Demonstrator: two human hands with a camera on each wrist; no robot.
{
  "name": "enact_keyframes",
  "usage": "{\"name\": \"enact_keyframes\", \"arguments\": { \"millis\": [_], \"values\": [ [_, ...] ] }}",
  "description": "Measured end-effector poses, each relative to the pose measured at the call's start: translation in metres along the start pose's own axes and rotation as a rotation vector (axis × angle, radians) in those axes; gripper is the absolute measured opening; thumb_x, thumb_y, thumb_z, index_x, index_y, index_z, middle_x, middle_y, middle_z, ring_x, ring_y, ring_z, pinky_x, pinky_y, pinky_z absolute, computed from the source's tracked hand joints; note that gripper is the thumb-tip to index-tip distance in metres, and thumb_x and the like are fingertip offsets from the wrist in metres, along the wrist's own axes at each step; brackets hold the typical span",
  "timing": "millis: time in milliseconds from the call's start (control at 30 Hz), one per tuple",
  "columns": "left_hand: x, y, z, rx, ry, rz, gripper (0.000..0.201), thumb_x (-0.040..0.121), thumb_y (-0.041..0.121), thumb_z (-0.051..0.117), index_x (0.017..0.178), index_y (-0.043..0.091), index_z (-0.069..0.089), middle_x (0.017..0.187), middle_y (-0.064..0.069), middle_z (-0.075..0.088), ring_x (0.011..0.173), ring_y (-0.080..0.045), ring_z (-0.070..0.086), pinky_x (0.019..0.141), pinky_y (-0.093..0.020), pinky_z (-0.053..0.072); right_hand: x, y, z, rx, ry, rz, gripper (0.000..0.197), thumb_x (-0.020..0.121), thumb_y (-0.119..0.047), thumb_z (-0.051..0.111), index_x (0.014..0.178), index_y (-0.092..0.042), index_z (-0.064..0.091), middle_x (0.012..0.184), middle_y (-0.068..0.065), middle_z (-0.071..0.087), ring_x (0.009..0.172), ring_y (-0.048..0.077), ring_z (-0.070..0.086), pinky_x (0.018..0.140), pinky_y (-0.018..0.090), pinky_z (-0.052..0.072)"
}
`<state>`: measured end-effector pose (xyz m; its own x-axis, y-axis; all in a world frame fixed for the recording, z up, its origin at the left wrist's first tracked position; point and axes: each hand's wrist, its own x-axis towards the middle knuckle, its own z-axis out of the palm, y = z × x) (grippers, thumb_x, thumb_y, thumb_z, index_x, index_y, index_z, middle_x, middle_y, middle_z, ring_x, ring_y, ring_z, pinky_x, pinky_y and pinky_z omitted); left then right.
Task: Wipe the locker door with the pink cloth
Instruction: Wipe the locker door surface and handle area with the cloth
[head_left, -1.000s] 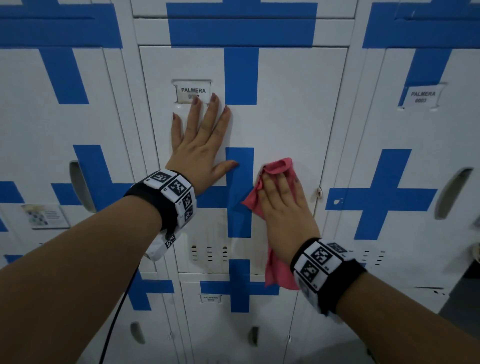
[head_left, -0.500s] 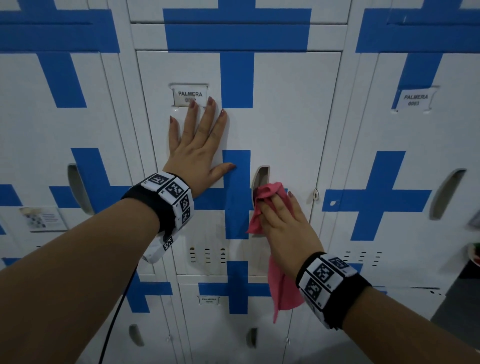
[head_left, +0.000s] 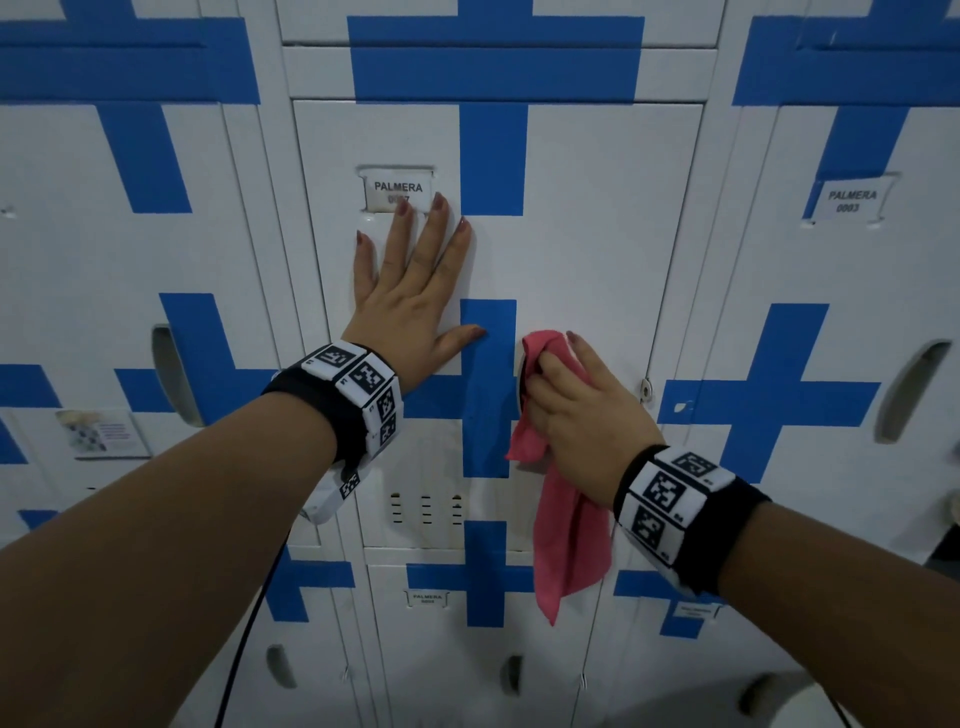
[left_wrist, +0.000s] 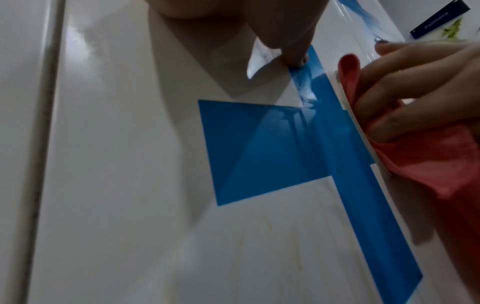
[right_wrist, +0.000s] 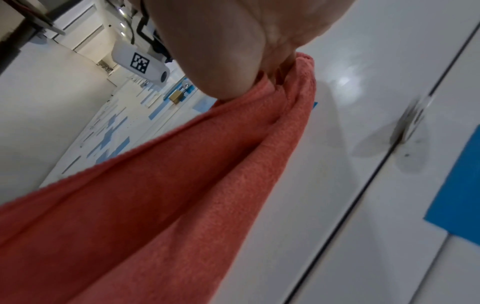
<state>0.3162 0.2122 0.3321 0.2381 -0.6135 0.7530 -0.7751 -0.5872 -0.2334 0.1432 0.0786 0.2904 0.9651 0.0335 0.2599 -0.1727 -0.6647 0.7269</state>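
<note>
My right hand (head_left: 582, 415) grips the bunched cloth (head_left: 566, 530) at the handle slot of the door (head_left: 597, 234), its tail hanging free. I judge that the slot's rim wants short strokes with the wad pressed firmly in. Farther up, my left hand (head_left: 410, 306) lies flat and released on the panel, steadying it below the label (head_left: 397, 188).

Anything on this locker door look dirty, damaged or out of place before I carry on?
Yes: the locker door shows yellowish staining around its vent slots, below the blue cross. The name label also looks grubby at its lower edge. Nothing appears bent or broken. The right hand holds the pink cloth at the handle recess.
</note>
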Motion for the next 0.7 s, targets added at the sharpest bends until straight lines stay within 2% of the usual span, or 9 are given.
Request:
{"name": "enact_keyframes", "arguments": {
  "millis": [67,167,233,333,433,467,567,700],
  "values": [
    [0.000,0.000,0.000,-0.001,-0.004,0.000,0.090,0.085,0.066,0.034,0.149,0.020,-0.008,0.157,-0.005,-0.010,0.143,-0.029,-0.013,0.110,-0.056,-0.008,0.002,0.003,-0.002,-0.007,0.025,0.023,0.063,0.084,-0.035,0.014,0.110,-0.013,0.067,0.109,0.002,0.062,0.122,0.032,0.044,0.113,0.054,-0.001],
    [0.000,0.001,-0.001,-0.006,-0.007,0.001,0.090,0.085,0.066,0.034,0.149,0.019,-0.008,0.158,-0.006,-0.009,0.143,-0.030,-0.012,0.109,-0.056,-0.009,0.001,0.004,-0.004,-0.090,0.030,0.041,0.055,0.084,-0.030,0.023,0.121,-0.014,0.060,0.119,0.002,0.058,0.127,0.031,0.040,0.111,0.055,-0.005],
    [0.000,0.001,-0.002,-0.013,-0.008,0.003,0.090,0.085,0.065,0.035,0.150,0.019,-0.006,0.158,-0.007,-0.007,0.143,-0.031,-0.011,0.109,-0.056,-0.009,-0.001,0.004,-0.008,-0.096,0.020,0.084,0.058,0.084,-0.029,0.021,0.132,-0.012,0.050,0.131,0.005,0.051,0.134,0.033,0.030,0.110,0.057,-0.010],
    [0.000,0.001,-0.003,-0.017,-0.011,0.003,0.090,0.085,0.065,0.037,0.150,0.018,-0.004,0.158,-0.008,-0.006,0.143,-0.032,-0.010,0.109,-0.056,-0.009,-0.006,0.001,-0.015,-0.075,-0.008,0.143,0.062,0.086,-0.029,0.018,0.143,-0.007,0.030,0.148,0.013,0.031,0.141,0.038,0.007,0.107,0.058,-0.017],
    [0.000,0.001,-0.002,-0.016,-0.009,0.004,0.090,0.085,0.065,0.037,0.150,0.018,-0.005,0.158,-0.008,-0.007,0.143,-0.032,-0.010,0.109,-0.056,-0.009,-0.009,-0.006,-0.013,-0.102,-0.057,0.172,0.063,0.087,-0.027,0.016,0.146,-0.004,0.015,0.155,0.016,0.015,0.141,0.040,-0.007,0.105,0.058,-0.021],
    [0.000,0.001,-0.002,-0.013,-0.008,0.003,0.090,0.085,0.065,0.036,0.150,0.018,-0.005,0.158,-0.008,-0.007,0.143,-0.032,-0.010,0.109,-0.056,-0.009,-0.008,-0.007,-0.012,-0.092,-0.059,0.181,0.063,0.087,-0.026,0.017,0.146,-0.004,0.017,0.154,0.016,0.016,0.141,0.041,-0.005,0.106,0.058,-0.020],
    [0.000,0.001,-0.003,-0.004,-0.007,0.002,0.089,0.085,0.065,0.036,0.150,0.018,-0.004,0.158,-0.008,-0.006,0.143,-0.032,-0.010,0.109,-0.056,-0.008,-0.001,-0.004,-0.014,-0.075,-0.030,0.184,0.058,0.087,-0.028,0.030,0.141,-0.008,0.034,0.145,0.013,0.035,0.141,0.039,0.011,0.108,0.057,-0.015],
    [0.000,0.001,-0.002,-0.008,0.000,0.000,0.090,0.085,0.065,0.037,0.150,0.019,-0.005,0.158,-0.008,-0.007,0.143,-0.032,-0.010,0.110,-0.056,-0.009,0.001,-0.004,-0.015,-0.110,-0.048,0.128,0.056,0.089,-0.030,0.030,0.140,-0.009,0.035,0.140,0.009,0.040,0.139,0.039,0.014,0.108,0.057,-0.013]
  ]
}}
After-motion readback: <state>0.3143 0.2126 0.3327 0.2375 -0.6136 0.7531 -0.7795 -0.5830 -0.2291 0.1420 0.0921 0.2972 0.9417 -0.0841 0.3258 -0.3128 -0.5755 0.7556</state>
